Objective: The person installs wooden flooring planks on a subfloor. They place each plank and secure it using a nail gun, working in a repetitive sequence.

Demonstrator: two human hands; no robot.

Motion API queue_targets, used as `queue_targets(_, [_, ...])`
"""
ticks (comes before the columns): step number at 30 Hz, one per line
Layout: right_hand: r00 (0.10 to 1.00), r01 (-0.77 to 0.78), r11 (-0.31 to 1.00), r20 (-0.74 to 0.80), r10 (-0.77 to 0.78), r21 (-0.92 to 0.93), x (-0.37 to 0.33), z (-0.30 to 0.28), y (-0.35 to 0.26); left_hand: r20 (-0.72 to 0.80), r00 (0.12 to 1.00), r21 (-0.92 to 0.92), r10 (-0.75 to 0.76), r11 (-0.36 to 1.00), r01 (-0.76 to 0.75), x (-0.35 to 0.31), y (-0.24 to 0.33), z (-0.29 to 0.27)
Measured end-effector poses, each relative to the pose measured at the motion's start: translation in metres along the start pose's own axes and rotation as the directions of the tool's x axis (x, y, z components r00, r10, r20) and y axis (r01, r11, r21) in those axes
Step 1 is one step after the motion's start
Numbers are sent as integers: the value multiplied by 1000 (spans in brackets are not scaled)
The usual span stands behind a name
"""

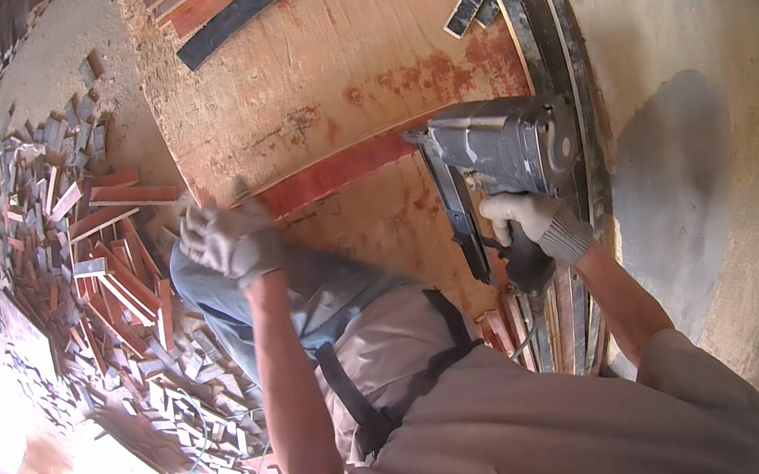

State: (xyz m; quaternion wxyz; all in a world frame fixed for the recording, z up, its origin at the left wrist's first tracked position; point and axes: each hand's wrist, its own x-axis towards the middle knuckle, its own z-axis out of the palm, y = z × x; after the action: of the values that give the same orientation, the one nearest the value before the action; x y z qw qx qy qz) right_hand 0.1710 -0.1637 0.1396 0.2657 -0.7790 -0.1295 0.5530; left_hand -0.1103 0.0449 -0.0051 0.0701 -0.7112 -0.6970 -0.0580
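A red wooden strip (pixel 338 173) lay across the stained bench top (pixel 275 103), with a gloved hand near each of its ends. The right hand (pixel 534 220), by the strip's right end, was wrapped around the handle of a black nail gun (pixel 504 139); a full-palm hold like that was presumably needed to carry so bulky a tool one-handed, its housing reaching over that end of the strip. The left hand (pixel 231 243) was at the strip's left end, fingers loosely curled. Blur hid the fingertips, so I could not tell whether they gripped the wood or were only close to it; the spot would have suited steadying the piece well apart from the tool. Short dark-faced blocks (pixel 470 3) lay fanned out beyond the strip's right end, beside long dark battens (pixel 543 35) running crosswise to it, perhaps grouped there to be within reach. Left of the strip, a heap of offcuts (pixel 128 195) sprawled below the bench top, its jumble suggesting a loose pile rather than an ordered stack.
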Motion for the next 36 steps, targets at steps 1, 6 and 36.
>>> queue_targets(1, [998,-45,992,49,40,119,-1,0,0,278,960,8,-45,999,44,8,-15,4])
queue_targets(6, [992,123,986,8,-125,116,-12,4,-1,536,834,-241,-130,923,299,16,-34,10])
queue_targets(36, [989,17,1000,146,-14,-22,-17,29,53,778,571,-628,262,324,707,-77,9,27])
